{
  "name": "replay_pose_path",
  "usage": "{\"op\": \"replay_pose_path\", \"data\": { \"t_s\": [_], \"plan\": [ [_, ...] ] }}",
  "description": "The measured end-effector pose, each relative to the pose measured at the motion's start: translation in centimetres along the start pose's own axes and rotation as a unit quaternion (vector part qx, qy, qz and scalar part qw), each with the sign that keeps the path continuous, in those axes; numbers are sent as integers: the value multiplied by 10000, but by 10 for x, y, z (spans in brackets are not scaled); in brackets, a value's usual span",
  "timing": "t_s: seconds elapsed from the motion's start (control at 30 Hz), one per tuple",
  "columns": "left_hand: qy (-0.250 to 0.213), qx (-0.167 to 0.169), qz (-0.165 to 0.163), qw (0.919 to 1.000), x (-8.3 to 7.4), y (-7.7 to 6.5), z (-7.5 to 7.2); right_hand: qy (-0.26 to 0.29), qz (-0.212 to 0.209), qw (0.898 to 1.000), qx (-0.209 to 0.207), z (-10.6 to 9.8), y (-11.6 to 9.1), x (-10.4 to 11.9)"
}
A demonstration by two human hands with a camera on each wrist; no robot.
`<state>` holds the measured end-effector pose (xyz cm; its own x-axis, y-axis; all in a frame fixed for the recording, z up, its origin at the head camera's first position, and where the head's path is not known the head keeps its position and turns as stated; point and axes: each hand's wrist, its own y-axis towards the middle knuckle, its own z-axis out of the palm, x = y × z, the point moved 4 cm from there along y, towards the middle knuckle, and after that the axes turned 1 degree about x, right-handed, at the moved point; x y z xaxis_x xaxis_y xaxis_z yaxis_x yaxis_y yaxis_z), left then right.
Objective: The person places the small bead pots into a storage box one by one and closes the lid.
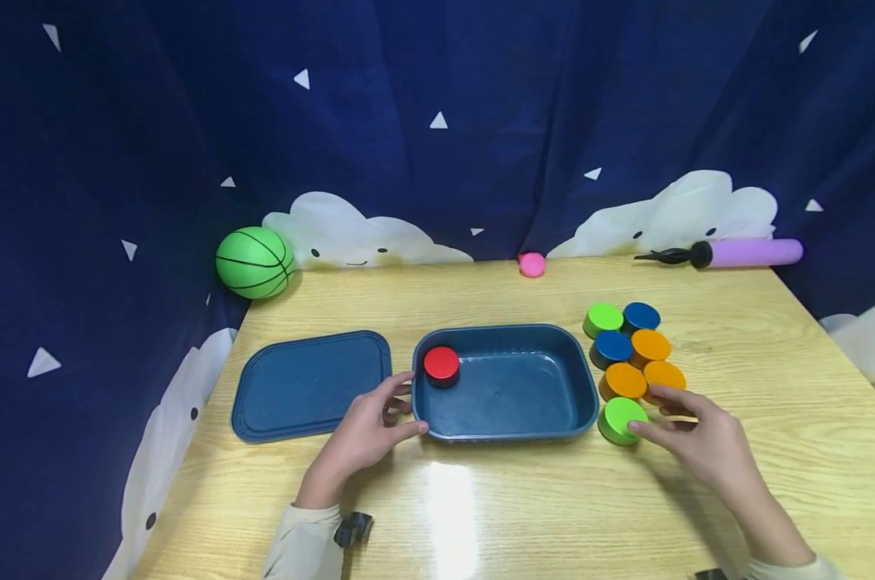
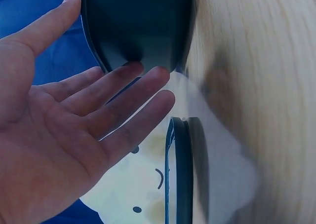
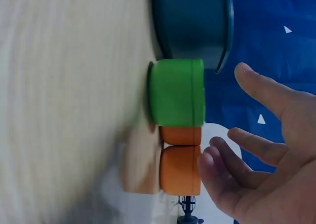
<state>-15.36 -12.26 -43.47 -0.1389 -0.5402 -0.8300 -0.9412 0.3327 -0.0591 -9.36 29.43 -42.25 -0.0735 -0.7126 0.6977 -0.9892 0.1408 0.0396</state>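
A dark blue plastic box (image 1: 517,399) lies open on the table, with a round red tub (image 1: 441,366) at its left end. My left hand (image 1: 365,423) is at the box's left end, thumb at the near corner. Its fingers extend loosely along the end wall in the left wrist view. My right hand (image 1: 709,443) hovers with parted fingers beside the nearest green tub (image 1: 617,422), thumb overlapping its edge in the head view. Beyond that tub stand orange (image 1: 623,382), blue (image 1: 611,349) and another green tub (image 1: 603,320). In the right wrist view, the thumb stands apart from the green tub (image 3: 175,93).
A dark blue lid (image 1: 310,387) lies flat left of the box. Along the back are a green ball (image 1: 255,262), a small pink object (image 1: 532,265) and a purple hand pump (image 1: 752,253). A navy curtain (image 1: 437,185) hangs behind the wooden table (image 1: 539,515).
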Motion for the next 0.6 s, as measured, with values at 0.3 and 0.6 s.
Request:
{"op": "replay_pose_path", "data": {
  "t_s": [0.3, 0.6],
  "plan": [
    [-61, -8, 46, 10000, 1, 0, 0, 2, 5, 9999, 121, 11, -1, -3],
    [-89, -10, 45, 9999, 1, 0, 0, -382, -31, 9992, 146, 19, -6, -2]
  ]
}}
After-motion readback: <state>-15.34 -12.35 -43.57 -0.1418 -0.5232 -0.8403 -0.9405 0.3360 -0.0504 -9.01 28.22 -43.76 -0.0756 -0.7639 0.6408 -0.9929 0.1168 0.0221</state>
